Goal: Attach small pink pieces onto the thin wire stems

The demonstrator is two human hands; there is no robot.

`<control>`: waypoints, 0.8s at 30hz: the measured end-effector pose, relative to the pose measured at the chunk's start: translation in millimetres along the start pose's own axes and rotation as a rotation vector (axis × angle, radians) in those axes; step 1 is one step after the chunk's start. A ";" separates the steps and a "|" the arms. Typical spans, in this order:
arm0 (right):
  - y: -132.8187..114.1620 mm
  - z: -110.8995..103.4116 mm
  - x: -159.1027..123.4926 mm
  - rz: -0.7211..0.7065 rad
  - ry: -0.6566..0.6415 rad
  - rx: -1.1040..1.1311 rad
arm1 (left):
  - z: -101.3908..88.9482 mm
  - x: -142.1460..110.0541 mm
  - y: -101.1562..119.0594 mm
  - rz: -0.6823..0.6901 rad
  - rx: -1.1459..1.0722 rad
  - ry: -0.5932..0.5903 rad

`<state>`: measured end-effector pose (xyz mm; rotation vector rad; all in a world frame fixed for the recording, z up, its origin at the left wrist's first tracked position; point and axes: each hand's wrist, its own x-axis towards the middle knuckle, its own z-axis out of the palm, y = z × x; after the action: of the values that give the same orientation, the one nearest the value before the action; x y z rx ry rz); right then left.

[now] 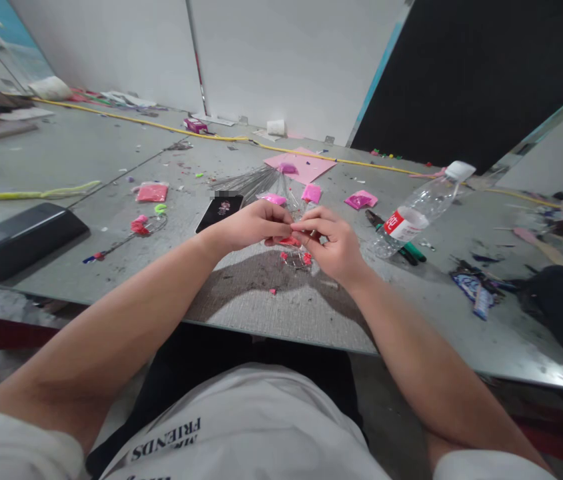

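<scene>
My left hand [264, 225] and my right hand [328, 241] meet over the table, thumbs and fingertips pinched together. A tiny reddish bit shows where they touch, too small to name. Just below the fingers lies a bright red-pink piece [288, 241], partly covered by them. Nearer me is a bent wire shape [295, 264] with small pink lumps [307, 259] on it. Behind the hands fans a bundle of thin wires [251, 180]. Pink packets [312, 193] lie close by, and a dark phone [220, 210] rests beside my left wrist.
To the right, a clear plastic bottle [411, 213] leans over green-handled pliers [414, 252]. At left lie a wire piece with pink lumps [140, 225], a pink packet [152, 193] and a dark case [21, 240]. A yellow cable [161, 129] crosses the back.
</scene>
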<state>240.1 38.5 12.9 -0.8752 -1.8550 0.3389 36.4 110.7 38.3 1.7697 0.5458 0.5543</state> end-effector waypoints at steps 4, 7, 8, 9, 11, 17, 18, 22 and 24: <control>-3.5 -0.4 0.5 0.014 0.010 0.039 | 0.9 0.1 1.3 -0.004 -0.025 0.016; -5.6 -1.2 0.9 0.048 0.001 0.041 | 0.6 -0.8 2.6 0.011 0.011 0.006; -5.7 -1.5 1.0 0.058 -0.003 0.038 | 0.2 -1.3 2.9 0.022 0.029 -0.003; -5.5 -1.7 1.1 0.067 -0.004 0.035 | -0.3 -1.7 3.0 0.035 0.051 -0.012; -4.2 -1.8 1.1 0.079 0.002 0.033 | -1.1 -2.4 2.9 0.057 0.109 -0.019; 2.4 0.1 0.9 0.262 0.023 0.203 | -0.5 -1.2 -1.6 0.186 0.315 0.067; 2.8 0.5 1.0 0.321 0.024 0.245 | 0.0 -1.0 -2.4 0.210 0.334 0.089; 0.9 1.7 1.7 0.482 0.028 0.397 | 1.9 -1.8 -2.4 0.273 0.387 0.128; -0.7 2.7 2.1 0.512 0.034 0.462 | 2.8 -3.0 -0.7 0.300 0.392 0.136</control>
<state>237.0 39.9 13.6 -1.0047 -1.4107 1.0183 35.7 106.9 36.7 2.2181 0.5099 0.8226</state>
